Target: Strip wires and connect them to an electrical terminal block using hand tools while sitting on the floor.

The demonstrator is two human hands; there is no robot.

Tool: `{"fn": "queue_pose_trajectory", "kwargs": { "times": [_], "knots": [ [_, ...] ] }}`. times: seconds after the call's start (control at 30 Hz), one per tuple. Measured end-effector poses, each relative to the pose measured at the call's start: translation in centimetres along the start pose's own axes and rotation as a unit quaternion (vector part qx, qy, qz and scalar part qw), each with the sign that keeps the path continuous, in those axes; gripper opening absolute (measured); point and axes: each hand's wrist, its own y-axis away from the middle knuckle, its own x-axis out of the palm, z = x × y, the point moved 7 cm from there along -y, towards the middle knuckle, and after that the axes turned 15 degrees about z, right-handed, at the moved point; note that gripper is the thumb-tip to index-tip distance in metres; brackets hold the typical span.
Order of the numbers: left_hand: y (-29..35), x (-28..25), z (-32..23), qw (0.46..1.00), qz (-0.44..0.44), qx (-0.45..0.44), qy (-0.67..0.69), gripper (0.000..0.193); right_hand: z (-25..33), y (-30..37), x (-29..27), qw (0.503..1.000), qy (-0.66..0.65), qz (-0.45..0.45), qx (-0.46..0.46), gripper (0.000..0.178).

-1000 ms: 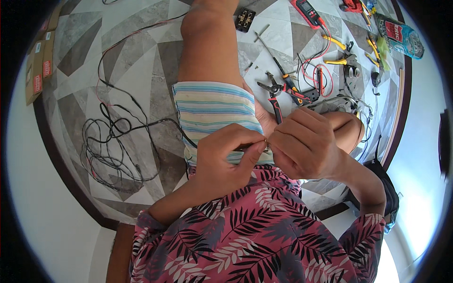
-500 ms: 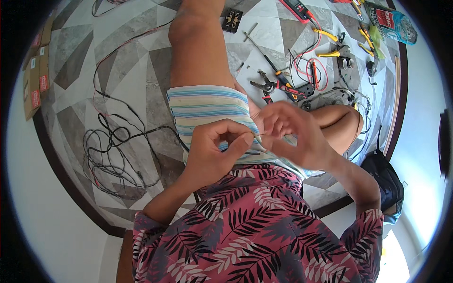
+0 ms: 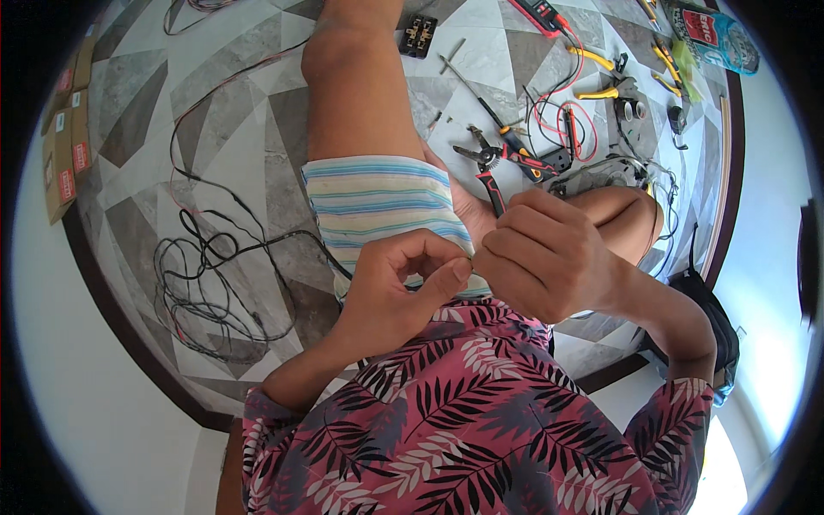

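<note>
1. Thumb and forefinger of the left hand (image 3: 390, 285) meet in a grip clamped on a thin wire (image 3: 469, 261).
2. Right hand (image 3: 545, 257), fingers curled, sits right beside the left one; its thumb is hidden, so I cannot tell whether this grip is clamped.
3. Black cable (image 3: 296, 233) passes from the left over the edge of the striped shorts (image 3: 382, 193) and behind the left hand.
4. Left of the shorts, a tangle of dark cables (image 3: 204, 250) lies on the tiled floor (image 3: 129, 215).
5. Beyond the right hand lie red-and-black pliers (image 3: 489, 157), jaws apart, with a screwdriver (image 3: 512, 140) beside them.
6. Farther off rest yellow-handled pliers (image 3: 599, 93), a red multimeter (image 3: 539, 15) and a black block with brass-coloured contacts (image 3: 418, 35).
</note>
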Motion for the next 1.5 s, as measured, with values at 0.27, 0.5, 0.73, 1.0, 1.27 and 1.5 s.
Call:
{"fn": "queue_pose_trajectory", "kwargs": {
  "times": [0.27, 0.5, 0.73, 1.0, 1.27, 1.5],
  "knots": [
    [1.5, 2.3, -2.1, 0.664, -0.078, 0.36, -0.651, 0.021, -1.2, 5.0, 9.5, 0.452, -0.762, 0.052, 0.461, 0.004],
    [-0.5, -0.9, -0.2, 0.965, -0.031, 0.056, -0.254, 0.012, -2.3, 4.6, 7.6, 0.498, -0.753, 0.079, 0.423, 0.008],
    [-0.3, 0.1, 0.6, 0.998, 0.043, -0.025, 0.044, 0.02, -0.4, 1.1, -0.7, 0.999, -0.039, 0.001, 0.001, 0.029],
    [0.0, 0.7, 0.4, 0.989, 0.05, -0.013, 0.138, 0.024, 0.1, 1.0, -0.5, 0.999, 0.007, -0.016, -0.028, 0.033],
    [-0.4, 0.5, 0.7, 0.998, 0.052, -0.022, 0.039, 0.02, -0.4, 0.9, -0.2, 0.999, 0.003, 0.034, -0.033, 0.032],
    [-0.7, 0.7, 1.1, 0.991, 0.064, -0.035, 0.112, 0.021, -0.2, 0.5, -0.4, 0.998, 0.015, 0.047, -0.042, 0.034]
  ]
}}
